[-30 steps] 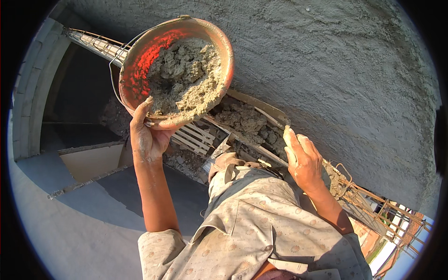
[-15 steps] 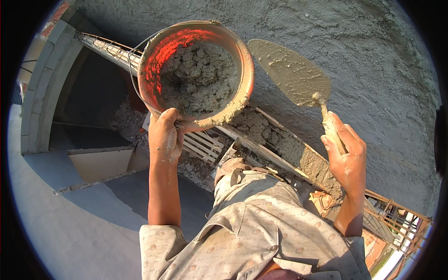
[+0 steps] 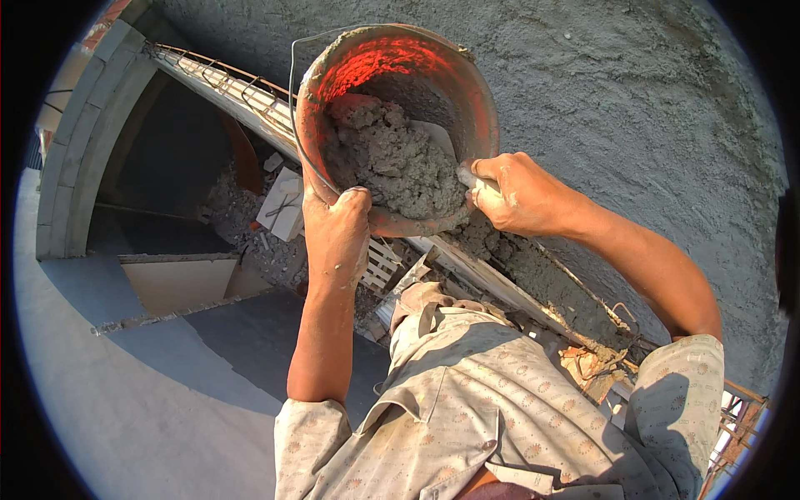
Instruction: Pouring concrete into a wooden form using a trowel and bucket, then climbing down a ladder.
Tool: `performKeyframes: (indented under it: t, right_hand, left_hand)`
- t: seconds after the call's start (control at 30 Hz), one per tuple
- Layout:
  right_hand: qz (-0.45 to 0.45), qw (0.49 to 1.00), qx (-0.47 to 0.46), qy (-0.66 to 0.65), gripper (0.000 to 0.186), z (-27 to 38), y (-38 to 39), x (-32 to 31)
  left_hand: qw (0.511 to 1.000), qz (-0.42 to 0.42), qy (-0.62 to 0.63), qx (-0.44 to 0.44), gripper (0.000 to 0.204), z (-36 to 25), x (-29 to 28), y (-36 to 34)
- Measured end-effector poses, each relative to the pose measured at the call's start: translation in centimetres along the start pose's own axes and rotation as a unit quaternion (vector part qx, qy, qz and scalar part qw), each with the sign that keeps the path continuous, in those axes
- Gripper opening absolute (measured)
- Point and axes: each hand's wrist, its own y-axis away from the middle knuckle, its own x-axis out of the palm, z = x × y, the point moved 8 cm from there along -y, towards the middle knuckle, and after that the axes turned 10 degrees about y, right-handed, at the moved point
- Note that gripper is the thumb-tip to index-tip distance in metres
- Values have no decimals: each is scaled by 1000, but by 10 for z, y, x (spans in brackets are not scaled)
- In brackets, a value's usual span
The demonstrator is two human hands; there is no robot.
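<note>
My left hand point(image 3: 337, 229) is closed on the near left rim of a red-orange bucket point(image 3: 482, 96), holding it up with its mouth tilted toward me. Wet grey mortar point(image 3: 387, 158) fills the lower part of the bucket, and the thin wire handle point(image 3: 292, 92) hangs over its left side. At the right rim, my right hand point(image 3: 521, 196) is wrapped round the handle of a trowel point(image 3: 433, 135). The trowel's blade is inside the bucket, mostly buried in or hidden behind the mortar; only a pale strip of it shows.
A rough, freshly mortared wall point(image 3: 617, 108) rises along the far and right side. Below the bucket, a plank ledge point(image 3: 517, 292) carries spilled mortar. Rubble point(image 3: 250, 225) and a white slatted piece point(image 3: 379, 265) lie lower down. Thin steel rebar point(image 3: 225, 83) runs along the beam at upper left.
My right hand has swung left with the trowel, from beside the wall into the bucket. The bucket has moved right and tilted toward me; the mortar in it is now heaped.
</note>
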Motion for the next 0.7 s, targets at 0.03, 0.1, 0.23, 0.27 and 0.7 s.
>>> performKeyframes:
  t: [0.03,0.1,0.23,0.27,0.7]
  right_hand:
    - [1,1000,1,0,23,7,1,-4]
    - [123,949,177,-231,23,-2,7,15]
    - [60,949,150,-271,28,-8,5,-1]
    - [32,944,162,-286,26,-4,8,-10]
    - [-73,926,232,-289,35,-7,111,-79]
  left_hand:
    - [1000,9,-17,19,70,-7,11,2]
    - [1000,21,-14,17,70,-10,16,-5]
    - [999,26,19,-23,56,-10,6,-28]
    - [998,37,13,-39,50,-9,-7,-36]
    - [988,-112,96,-50,9,-47,-93,-81]
